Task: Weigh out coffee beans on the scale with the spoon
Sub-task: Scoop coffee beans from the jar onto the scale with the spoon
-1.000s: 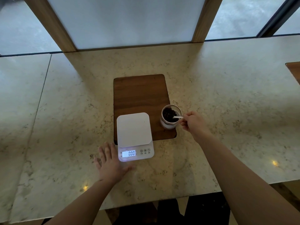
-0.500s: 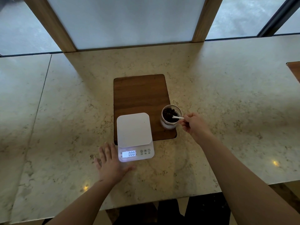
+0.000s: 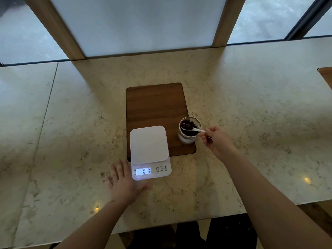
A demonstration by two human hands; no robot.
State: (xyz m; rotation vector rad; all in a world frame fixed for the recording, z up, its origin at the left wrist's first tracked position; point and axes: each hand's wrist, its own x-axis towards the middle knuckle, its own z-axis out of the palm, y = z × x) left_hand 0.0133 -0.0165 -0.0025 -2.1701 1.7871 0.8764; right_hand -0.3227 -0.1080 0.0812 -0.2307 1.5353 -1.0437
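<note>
A white digital scale (image 3: 149, 143) sits at the near edge of a dark wooden board (image 3: 156, 105); its lit display reads 0.00 and its platform is bare. To its right on the board stands a glass jar (image 3: 189, 139) of dark coffee beans (image 3: 188, 125). My right hand (image 3: 218, 141) pinches the handle of a small white spoon (image 3: 196, 129), whose bowl holds a few beans at the jar's mouth. My left hand (image 3: 124, 184) lies flat on the counter, fingers spread, touching the scale's front left corner.
The marble counter (image 3: 251, 114) stretches wide on both sides, with a seam at the left (image 3: 48, 108). Wooden window posts (image 3: 222, 20) rise at the back. Another wooden inlay (image 3: 326, 76) shows at the far right edge.
The spoon's bowl has come up out of the beans with a few beans on it. My left hand and the scale have stayed put.
</note>
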